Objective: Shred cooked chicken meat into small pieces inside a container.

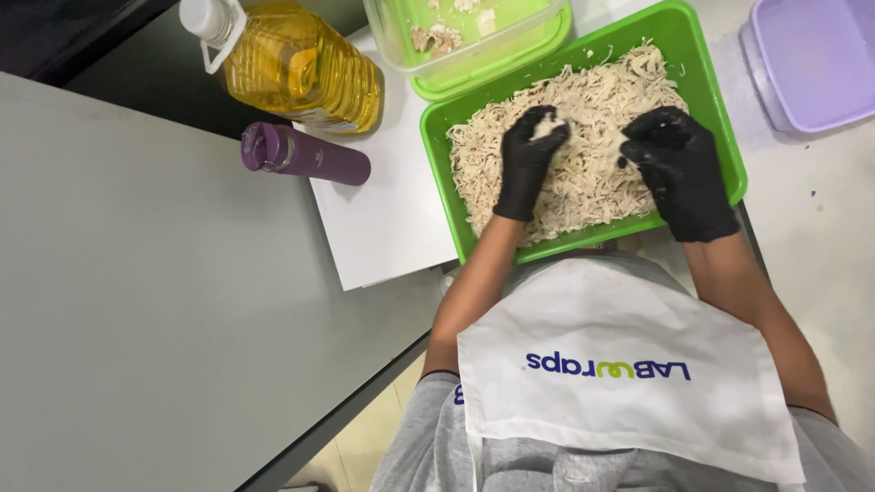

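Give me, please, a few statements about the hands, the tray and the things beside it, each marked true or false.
1. Both hands wear black gloves. True: the left hand and the right hand are gloved in black.
2. The green tray holds shredded pale food. True.
3. The purple bottle stands upright. False: it lies on its side.
4. The oil bottle holds a dark red liquid. False: the liquid is yellow.
5. The hands rest outside the tray. False: both are in the shreds, and the left hand pinches some of them.
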